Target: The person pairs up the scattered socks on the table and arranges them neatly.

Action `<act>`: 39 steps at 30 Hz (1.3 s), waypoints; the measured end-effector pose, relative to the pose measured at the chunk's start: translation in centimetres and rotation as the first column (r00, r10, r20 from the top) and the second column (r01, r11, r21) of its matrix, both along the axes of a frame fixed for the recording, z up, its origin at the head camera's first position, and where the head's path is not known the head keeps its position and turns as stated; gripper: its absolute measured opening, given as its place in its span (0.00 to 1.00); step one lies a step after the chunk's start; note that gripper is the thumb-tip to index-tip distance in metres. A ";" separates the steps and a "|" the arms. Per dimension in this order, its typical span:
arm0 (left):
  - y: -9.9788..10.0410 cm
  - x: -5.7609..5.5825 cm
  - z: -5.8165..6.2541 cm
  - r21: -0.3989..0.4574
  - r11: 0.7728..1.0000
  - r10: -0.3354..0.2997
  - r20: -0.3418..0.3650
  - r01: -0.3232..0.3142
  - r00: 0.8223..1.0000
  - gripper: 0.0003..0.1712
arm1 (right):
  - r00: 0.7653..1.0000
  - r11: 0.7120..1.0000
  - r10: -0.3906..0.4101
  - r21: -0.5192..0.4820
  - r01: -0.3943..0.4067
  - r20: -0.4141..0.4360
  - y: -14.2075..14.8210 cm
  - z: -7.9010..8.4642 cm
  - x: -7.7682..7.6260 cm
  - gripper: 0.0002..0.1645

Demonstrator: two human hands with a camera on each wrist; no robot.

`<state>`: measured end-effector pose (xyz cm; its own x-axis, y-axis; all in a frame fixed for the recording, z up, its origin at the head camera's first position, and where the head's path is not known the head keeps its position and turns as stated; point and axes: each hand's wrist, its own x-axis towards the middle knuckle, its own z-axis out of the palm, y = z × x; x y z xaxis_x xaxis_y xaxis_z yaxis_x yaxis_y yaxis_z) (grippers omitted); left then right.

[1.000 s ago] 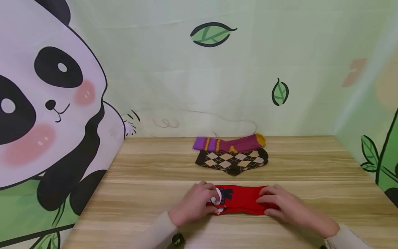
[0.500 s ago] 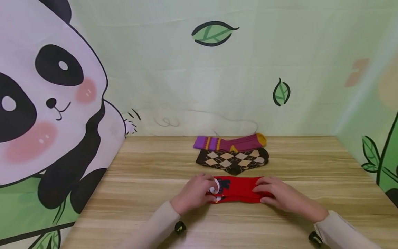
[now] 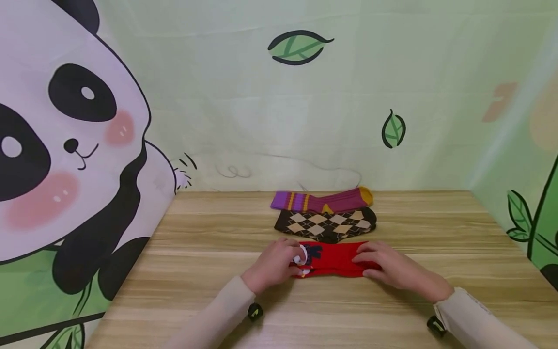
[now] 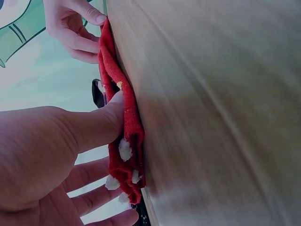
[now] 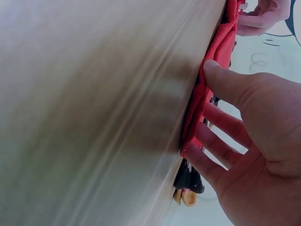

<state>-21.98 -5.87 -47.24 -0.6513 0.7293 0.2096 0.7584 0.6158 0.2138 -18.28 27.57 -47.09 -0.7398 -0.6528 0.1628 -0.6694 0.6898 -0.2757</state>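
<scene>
A red sock with a dark-and-white figure lies flat on the wooden table, just in front of a black-and-tan argyle sock. My left hand rests on its left end, thumb against the near edge and fingers spread beyond. On the right end lies my right hand, the thumb at the near edge and fairly straight fingers touching the fabric. White tufts of loose thread hang at the left end. Both hands partly cover the sock's ends.
Behind the argyle sock lies a purple and maroon sock with yellow stripes, heel and toe. A printed backdrop with a panda and leaves rises at the table's back edge and sides.
Both hands have moved the red sock away from the table's front, up close to the argyle sock. The two socks at the back have stayed in place.
</scene>
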 end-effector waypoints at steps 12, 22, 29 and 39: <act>0.4 -0.5 0.1 -0.007 1.000 0.024 0.009 -0.024 1.000 0.12 | 1.000 1.000 0.000 0.004 0.000 0.013 0.1 0.5 -0.6 0.18; 0.5 -0.5 0.2 -0.010 1.000 0.022 0.014 -0.022 1.000 0.12 | 1.000 1.000 0.000 -0.001 0.000 0.010 0.4 0.1 -0.6 0.18; 0.5 -0.3 0.4 -0.021 1.000 0.016 0.006 -0.015 1.000 0.12 | 1.000 1.000 -0.007 0.007 0.007 0.016 0.4 -0.1 -0.6 0.19; -0.1 -0.5 0.4 -0.080 0.997 -0.024 -0.052 0.020 0.998 0.12 | 1.000 0.999 -0.008 0.039 0.007 0.019 0.1 0.2 -0.7 0.18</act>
<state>-22.48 -5.96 -46.84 -0.6245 0.7590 0.1841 0.7808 0.6123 0.1243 -19.00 27.64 -46.86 -0.7472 -0.6530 0.1231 -0.6592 0.7050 -0.2615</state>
